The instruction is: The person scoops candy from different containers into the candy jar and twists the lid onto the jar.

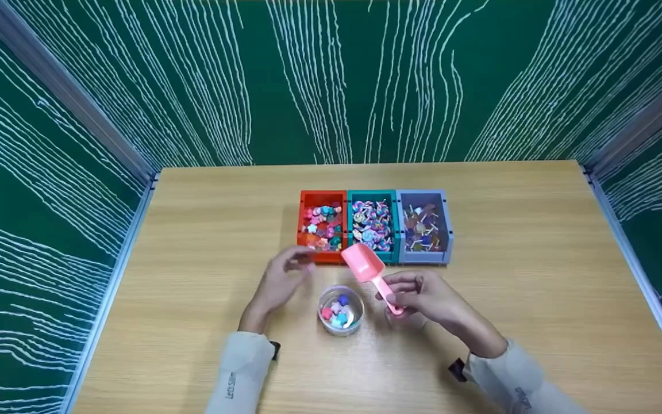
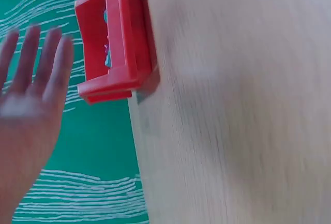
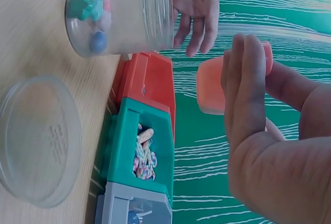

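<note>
My right hand [image 1: 431, 294] grips the handle of a pink scoop [image 1: 364, 263], its bowl tilted up near the front of the bins with nothing visible inside. My left hand [image 1: 280, 280] hovers left of a clear jar [image 1: 341, 310], in front of the red bin [image 1: 306, 198]. In the left wrist view its fingers [image 2: 54, 69] are straight and spread a little, with nothing between them. Inside the jar lie several star-shaped and round beads [image 3: 88, 8], teal, pink, white and blue. Below the right hand, a clear round lid [image 3: 39, 141] lies flat on the table.
Three joined bins stand beyond the jar: the red one with colourful beads, a teal one [image 1: 391, 195] with swirl lollipop pieces, and a grey-lilac one [image 1: 449, 230] with small stick pieces. Green walls with white lines [image 1: 302, 86] enclose the wooden table [image 1: 210, 218].
</note>
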`<state>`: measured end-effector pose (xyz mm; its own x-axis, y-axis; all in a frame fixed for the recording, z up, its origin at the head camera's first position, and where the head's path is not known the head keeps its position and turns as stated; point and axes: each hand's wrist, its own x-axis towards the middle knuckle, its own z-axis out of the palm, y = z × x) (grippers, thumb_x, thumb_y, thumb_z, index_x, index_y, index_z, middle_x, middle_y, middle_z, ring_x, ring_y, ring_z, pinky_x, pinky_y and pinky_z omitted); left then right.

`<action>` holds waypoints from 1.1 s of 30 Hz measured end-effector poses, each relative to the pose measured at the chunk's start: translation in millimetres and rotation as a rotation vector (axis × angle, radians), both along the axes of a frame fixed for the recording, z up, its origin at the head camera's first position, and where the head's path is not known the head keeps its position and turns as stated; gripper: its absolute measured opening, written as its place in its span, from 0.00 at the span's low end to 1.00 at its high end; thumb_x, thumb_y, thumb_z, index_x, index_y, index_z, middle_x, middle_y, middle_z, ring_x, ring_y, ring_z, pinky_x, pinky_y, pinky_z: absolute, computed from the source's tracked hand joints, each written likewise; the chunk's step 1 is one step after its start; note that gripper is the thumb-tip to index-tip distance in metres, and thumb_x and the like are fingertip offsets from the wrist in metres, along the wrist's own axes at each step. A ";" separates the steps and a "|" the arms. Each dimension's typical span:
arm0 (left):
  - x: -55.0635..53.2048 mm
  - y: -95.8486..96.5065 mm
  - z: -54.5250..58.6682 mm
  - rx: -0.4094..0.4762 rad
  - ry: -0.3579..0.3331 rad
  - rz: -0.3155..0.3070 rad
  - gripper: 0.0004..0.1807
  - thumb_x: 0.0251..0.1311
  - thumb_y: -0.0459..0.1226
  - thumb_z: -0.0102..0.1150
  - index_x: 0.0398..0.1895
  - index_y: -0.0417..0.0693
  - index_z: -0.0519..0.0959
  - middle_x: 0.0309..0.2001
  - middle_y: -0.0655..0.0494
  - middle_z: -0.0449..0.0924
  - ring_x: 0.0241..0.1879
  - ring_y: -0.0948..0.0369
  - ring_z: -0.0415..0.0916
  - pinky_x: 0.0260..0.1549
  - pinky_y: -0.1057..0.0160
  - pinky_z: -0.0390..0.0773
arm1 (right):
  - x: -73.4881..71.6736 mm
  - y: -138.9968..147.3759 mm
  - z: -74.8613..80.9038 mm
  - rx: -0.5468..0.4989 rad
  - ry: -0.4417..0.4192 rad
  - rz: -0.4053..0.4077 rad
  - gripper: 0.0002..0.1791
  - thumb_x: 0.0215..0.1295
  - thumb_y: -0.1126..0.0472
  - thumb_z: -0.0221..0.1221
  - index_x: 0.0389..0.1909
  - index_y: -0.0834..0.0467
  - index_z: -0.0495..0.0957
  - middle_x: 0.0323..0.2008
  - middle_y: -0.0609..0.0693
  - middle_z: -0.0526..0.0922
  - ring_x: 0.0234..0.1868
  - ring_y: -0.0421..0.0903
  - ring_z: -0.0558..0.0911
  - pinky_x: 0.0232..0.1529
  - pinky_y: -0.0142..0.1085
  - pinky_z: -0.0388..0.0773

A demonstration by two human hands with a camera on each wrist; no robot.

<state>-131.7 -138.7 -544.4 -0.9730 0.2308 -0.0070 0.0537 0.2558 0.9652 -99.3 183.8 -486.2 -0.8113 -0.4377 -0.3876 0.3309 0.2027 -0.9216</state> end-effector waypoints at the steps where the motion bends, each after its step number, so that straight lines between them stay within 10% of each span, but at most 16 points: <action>1: -3.1 1.7 0.3 0.011 0.007 0.077 0.19 0.72 0.33 0.63 0.63 0.39 0.80 0.60 0.44 0.82 0.60 0.47 0.78 0.63 0.45 0.77 | -0.6 -2.0 0.0 0.000 0.001 -0.003 0.26 0.71 0.70 0.64 0.67 0.75 0.74 0.50 0.62 0.89 0.38 0.43 0.90 0.38 0.33 0.88; 5: -14.7 7.8 -0.3 0.053 0.010 0.312 0.16 0.72 0.30 0.60 0.60 0.35 0.81 0.58 0.39 0.83 0.57 0.49 0.81 0.60 0.48 0.80 | -4.6 -9.2 -1.1 0.004 0.001 -0.020 0.25 0.71 0.70 0.63 0.67 0.73 0.75 0.49 0.61 0.90 0.40 0.48 0.91 0.39 0.34 0.88; 9: -24.4 11.6 -3.6 0.051 0.013 0.413 0.17 0.71 0.30 0.61 0.61 0.35 0.81 0.58 0.40 0.83 0.58 0.48 0.80 0.60 0.48 0.80 | -9.4 -15.3 -3.5 0.010 -0.017 -0.048 0.25 0.71 0.71 0.63 0.67 0.72 0.75 0.50 0.63 0.89 0.39 0.48 0.91 0.39 0.34 0.88; 33: -54.4 25.1 -17.2 -0.068 0.008 0.543 0.13 0.68 0.29 0.64 0.52 0.30 0.85 0.46 0.37 0.88 0.46 0.44 0.88 0.50 0.48 0.86 | -36.1 -48.4 -16.7 -0.052 -0.091 -0.101 0.22 0.72 0.75 0.60 0.65 0.75 0.75 0.50 0.67 0.88 0.35 0.41 0.89 0.37 0.32 0.88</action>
<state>-186.1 -113.5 -561.7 -0.9521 -0.3058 0.0038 -0.0961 0.3110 0.9455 -135.4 135.4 -503.0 -0.8148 -0.3766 -0.4407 0.4300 0.1173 -0.8952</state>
